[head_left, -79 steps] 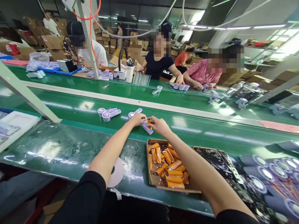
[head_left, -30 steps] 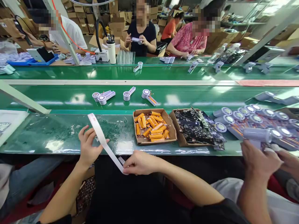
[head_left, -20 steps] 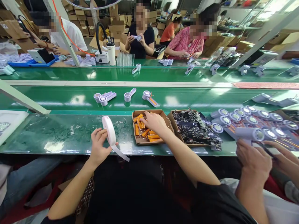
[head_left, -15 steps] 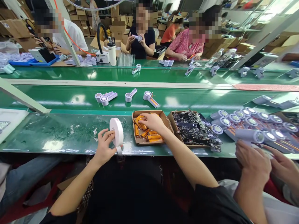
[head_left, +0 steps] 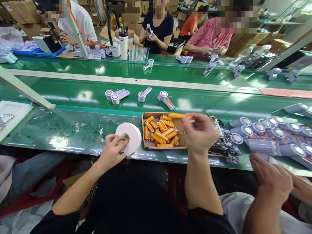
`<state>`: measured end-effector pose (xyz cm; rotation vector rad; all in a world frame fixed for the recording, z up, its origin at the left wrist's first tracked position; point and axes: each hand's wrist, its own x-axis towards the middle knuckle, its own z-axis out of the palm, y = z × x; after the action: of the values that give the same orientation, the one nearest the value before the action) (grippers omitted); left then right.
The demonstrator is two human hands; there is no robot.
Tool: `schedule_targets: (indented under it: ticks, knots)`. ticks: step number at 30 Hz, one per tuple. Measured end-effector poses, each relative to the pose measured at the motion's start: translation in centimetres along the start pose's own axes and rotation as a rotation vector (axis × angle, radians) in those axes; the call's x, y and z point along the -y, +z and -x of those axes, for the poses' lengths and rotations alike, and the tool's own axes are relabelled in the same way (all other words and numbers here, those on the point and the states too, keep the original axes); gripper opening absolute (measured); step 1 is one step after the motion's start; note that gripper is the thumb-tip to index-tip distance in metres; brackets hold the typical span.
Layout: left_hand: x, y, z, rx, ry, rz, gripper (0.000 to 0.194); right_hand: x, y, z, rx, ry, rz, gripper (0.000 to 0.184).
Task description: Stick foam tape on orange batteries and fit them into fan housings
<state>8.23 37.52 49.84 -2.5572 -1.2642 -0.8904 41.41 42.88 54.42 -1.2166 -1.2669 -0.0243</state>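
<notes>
A wide roll of white tape (head_left: 133, 139) is gripped by my left hand (head_left: 112, 150), its fingers at the core hole. The roll is tilted with its flat side up, at the front edge of the bench. My right hand (head_left: 201, 132), smeared by motion, pinches an orange cylindrical battery (head_left: 179, 115) over the right side of a shallow cardboard box (head_left: 183, 142). Several loose orange batteries (head_left: 161, 131) fill the left part of that box. Circuit boards (head_left: 221, 139) lie heaped just right of my right hand.
Lilac handheld fan bodies (head_left: 264, 128) are massed at right, beside a co-worker's hands (head_left: 273, 175). More fan parts (head_left: 142, 96) lie on the green belt (head_left: 92, 97). A slanted metal post (head_left: 26, 87) stands at left. Several people sit across the belt.
My right hand has come up out of the battery box and moved right with a battery. The tape roll has tipped from upright to flatter. The view has shifted slightly.
</notes>
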Motion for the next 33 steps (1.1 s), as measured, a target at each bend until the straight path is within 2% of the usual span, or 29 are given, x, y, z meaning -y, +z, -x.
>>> schedule_targets:
  ticks: [1, 2, 4, 5, 6, 9, 14, 16, 18, 21, 24, 26, 28, 30, 31, 33]
  knots:
    - [0.1, 0.0, 0.0, -0.001, 0.003, -0.002, 0.044, -0.6, -0.2, -0.7, -0.019, -0.006, 0.049, 0.024]
    - [0.1, -0.1, 0.0, -0.004, 0.004, -0.005, 0.044, -1.2, -0.2, -1.2, 0.037, -0.003, 0.082, 0.025]
    - [0.3, 0.0, 0.1, -0.002, -0.002, -0.013, 0.045, -2.1, -0.3, -1.4, 0.249, 0.035, 0.058, 0.026]
    - [0.3, 0.1, 0.2, 0.003, -0.009, -0.018, 0.045, -2.3, -0.2, -1.1, 0.300, 0.083, -0.013, 0.028]
    - [0.2, 0.2, 0.3, 0.009, -0.017, -0.022, 0.046, -2.2, -0.2, -0.6, 0.284, 0.145, -0.111, 0.030]
    - [-0.4, 0.5, 0.4, 0.012, -0.009, -0.030, 0.045, -0.6, 0.0, 1.8, 0.077, 0.268, -0.322, 0.038]
    - [-1.8, 0.6, 0.1, -0.024, 0.036, -0.046, 0.040, 3.4, 2.2, 6.8, -0.172, 0.247, -0.369, 0.038]
    - [-2.1, 0.3, 0.0, -0.047, 0.035, -0.056, 0.035, 4.4, 3.4, 9.2, -0.163, 0.313, -0.411, 0.035]
    - [-1.9, -0.1, -0.1, -0.062, 0.037, -0.086, 0.032, 4.9, 4.0, 11.3, -0.025, 0.398, -0.446, 0.032]
    - [-1.1, -1.1, -0.2, -0.054, 0.083, -0.167, 0.035, 4.8, 3.6, 12.0, 0.312, 0.538, -0.559, 0.036]
    - [0.0, -2.6, -0.7, -0.043, 0.201, -0.249, 0.043, 4.3, 2.1, 8.8, 0.723, 0.601, -0.725, 0.051]
    - [0.6, -3.6, -1.4, -0.027, 0.275, -0.296, 0.047, 4.1, 1.1, 5.8, 0.964, 0.553, -0.699, 0.042]
    - [0.8, -4.5, -2.2, 0.016, 0.303, -0.326, 0.049, 4.2, 0.5, 3.3, 1.103, 0.453, -0.550, 0.024]
    - [0.4, -4.8, -2.7, 0.044, 0.286, -0.341, 0.050, 4.5, 0.8, 2.6, 1.083, 0.403, -0.482, 0.018]
    - [0.0, -4.8, -2.7, 0.030, 0.261, -0.352, 0.051, 4.7, 1.2, 3.1, 1.007, 0.421, -0.521, 0.022]
    - [-0.8, -4.0, -2.5, -0.038, 0.196, -0.387, 0.051, 5.1, 2.7, 5.2, 0.751, 0.525, -0.682, 0.038]
